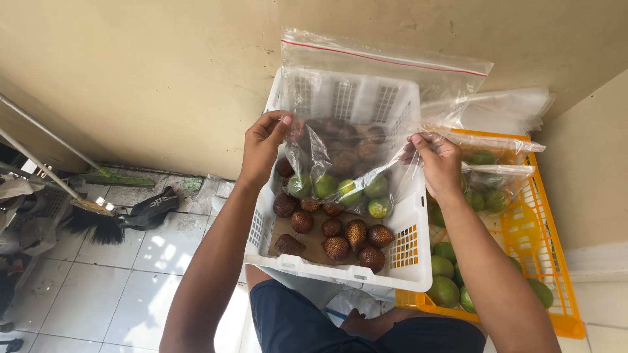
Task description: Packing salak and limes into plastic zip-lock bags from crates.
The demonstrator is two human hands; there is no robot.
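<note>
Above white crate [340, 271], I see clear zip bag [366, 117] held upright, mouth at top. Left hand [263, 145]: fingers pinching bag's left edge. Right hand [437, 160]: fingers pinching right edge. Green limes [340, 188] pooled in bag bottom. Brown scaly snake fruits [337, 245] loose on crate floor below. Orange crate [543, 248] with more green fruit beside, at right. Broom [91, 219] on tiled floor, left.

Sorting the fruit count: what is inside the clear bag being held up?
The clear bag holds about five green round fruits at its bottom. Brown scaly fruits seen through it lie in the white crate behind.
</note>
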